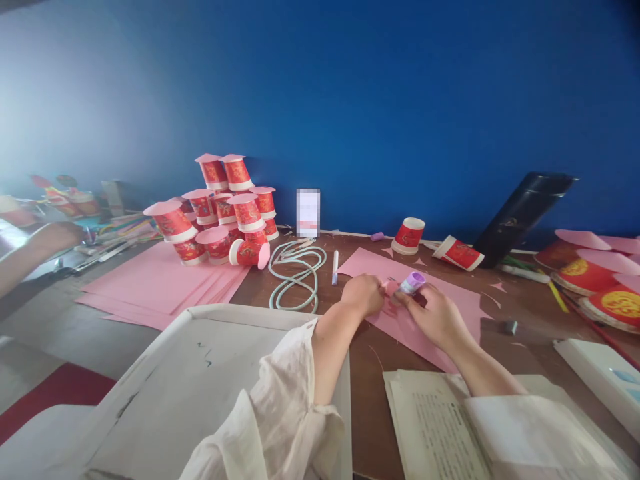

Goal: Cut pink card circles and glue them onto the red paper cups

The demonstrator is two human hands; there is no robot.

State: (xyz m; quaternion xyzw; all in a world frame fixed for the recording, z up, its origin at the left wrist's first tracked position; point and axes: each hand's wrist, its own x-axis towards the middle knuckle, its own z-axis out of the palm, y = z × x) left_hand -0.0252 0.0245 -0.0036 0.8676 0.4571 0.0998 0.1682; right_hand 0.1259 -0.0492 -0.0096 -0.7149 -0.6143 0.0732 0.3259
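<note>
Right hand (pixel 434 308) grips cylindrical purple glue stick (pixel 413 283), glossy plastic.

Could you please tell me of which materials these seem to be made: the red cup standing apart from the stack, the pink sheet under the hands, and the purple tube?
Red cup: probably paper, with a printed, slightly glossy surface and pale bands.
Pink sheet: apparently matte paper or thin card; it looks flat and thin.
Purple tube: likely smooth plastic, judging by its even colour.
</note>
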